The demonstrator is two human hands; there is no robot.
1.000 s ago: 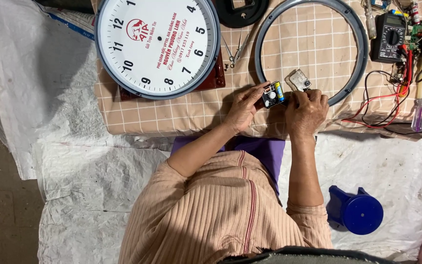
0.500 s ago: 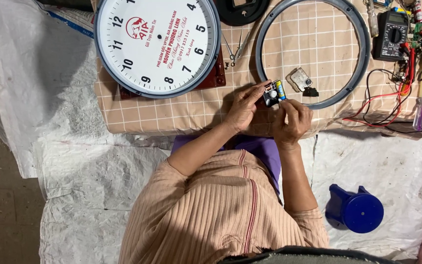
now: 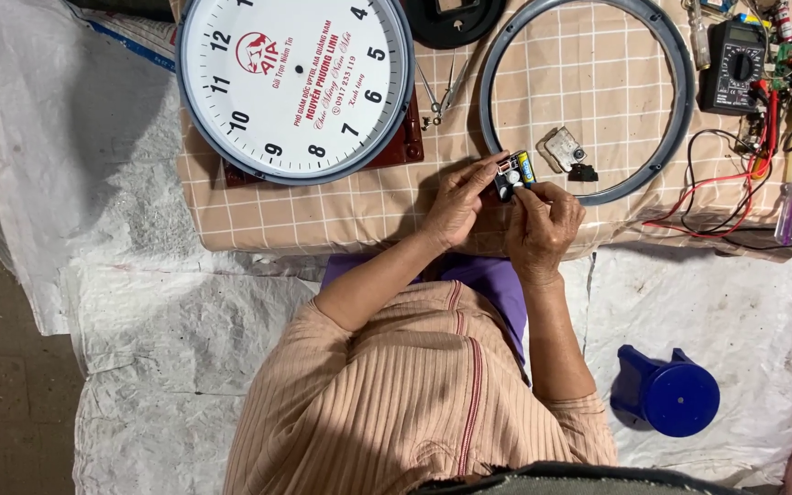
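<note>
From the head view, my left hand (image 3: 458, 203) and right hand (image 3: 543, 223) meet at the near edge of the counter (image 3: 323, 215), and between them sits the small black clock movement (image 3: 511, 176) with a battery along its side. My left grip is narrow, thumb and fingertips pinching the movement's body; my right grip is pinched too, its fingertips on the white knob at the movement's face.

The movement looks light, stiff and a little fragile, a thin plastic box with small parts, so I judge the flat sides the safe place to hold, not the knob or the battery end.

At ten o'clock from my hands lies the white clock face (image 3: 295, 82). At one o'clock is the grey ring (image 3: 588, 92), and inside it a small pale part (image 3: 564, 147). At two o'clock, well apart, are the black multimeter (image 3: 733, 66) and red wires (image 3: 721, 206). At five o'clock, on the floor sheet, is the blue stool (image 3: 666, 392).

Against the frame a second ago, my right hand has lifted off the cloth and closed onto the movement; the movement itself has hardly shifted.
</note>
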